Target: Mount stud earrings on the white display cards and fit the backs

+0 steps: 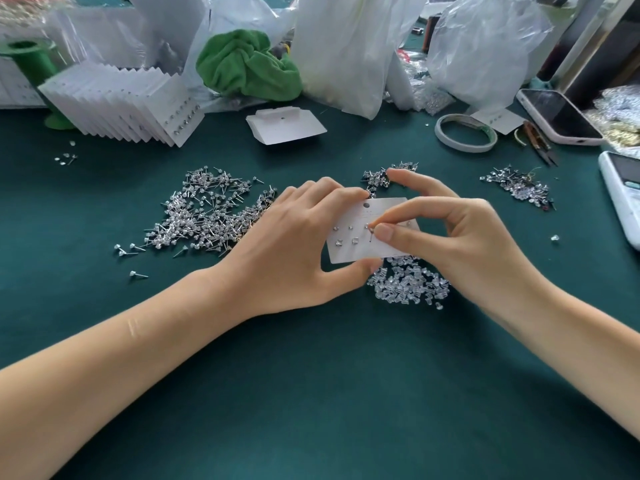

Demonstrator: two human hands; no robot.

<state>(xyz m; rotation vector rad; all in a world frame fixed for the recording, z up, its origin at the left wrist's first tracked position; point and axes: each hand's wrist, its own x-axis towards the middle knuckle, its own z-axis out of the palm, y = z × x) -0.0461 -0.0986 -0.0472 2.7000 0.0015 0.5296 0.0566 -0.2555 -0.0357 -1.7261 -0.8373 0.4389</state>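
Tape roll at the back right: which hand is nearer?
Right. The right hand sits below and slightly left of the tape roll; the left hand is farther left, holding the display card.

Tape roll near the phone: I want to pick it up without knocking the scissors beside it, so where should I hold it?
Pinch the near-left wall of the tape roll, one finger in the open middle, coming from the front left. It lies flat, and the scissors sit at its right.
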